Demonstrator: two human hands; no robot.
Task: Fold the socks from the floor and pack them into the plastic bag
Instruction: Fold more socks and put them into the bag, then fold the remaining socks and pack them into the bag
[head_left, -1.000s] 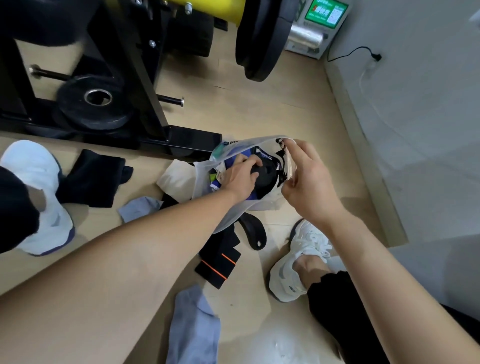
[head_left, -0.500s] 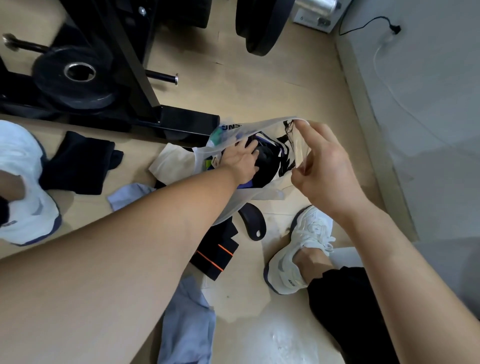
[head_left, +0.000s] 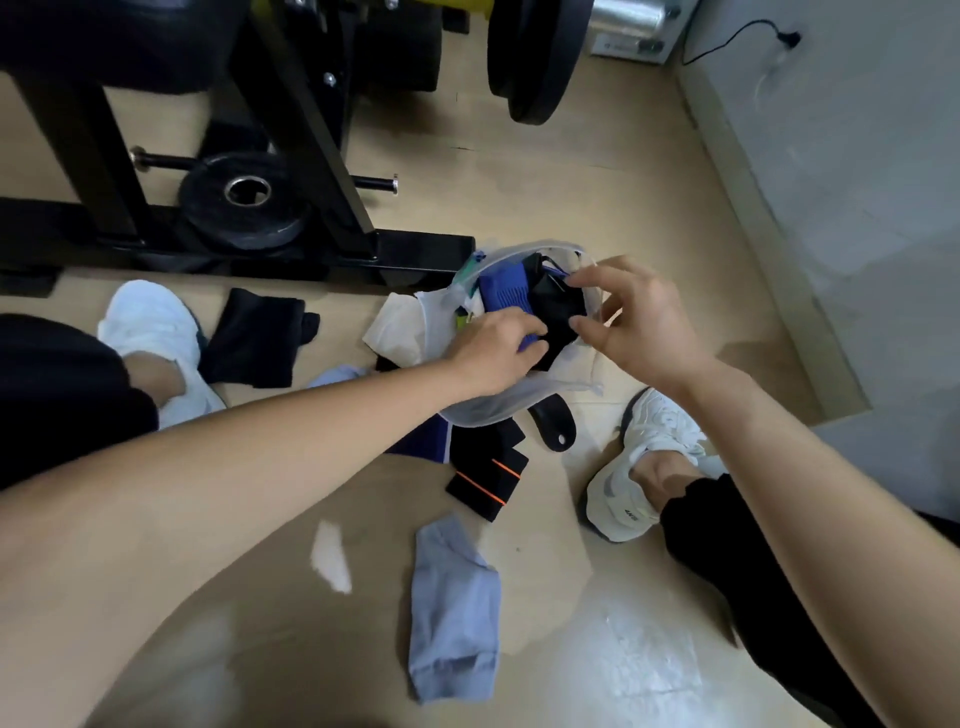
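A translucent plastic bag (head_left: 511, 408) lies open on the wooden floor, with a folded blue sock (head_left: 500, 291) and a black sock (head_left: 551, 312) in its mouth. My left hand (head_left: 493, 351) reaches into the bag, its fingers curled over the near end of the blue sock. From the right, my right hand (head_left: 636, 325) pinches the black sock between thumb and forefinger at the bag's rim. Loose on the floor are a light blue sock (head_left: 452, 613), a black sock with orange stripes (head_left: 488, 480), a plain black sock (head_left: 257, 338) and a white sock (head_left: 397, 327).
A black weight rack (head_left: 332, 171) with a weight plate (head_left: 244, 205) stands just behind the bag. My white shoes (head_left: 156, 332) (head_left: 636, 470) flank the socks. A small black strap-like piece (head_left: 553, 426) lies by the bag. A grey wall (head_left: 857, 182) rises at the right.
My right hand has moved left from the bag's rim onto the black sock. The left hand has drawn back toward the bag's near edge, and the blue sock now shows.
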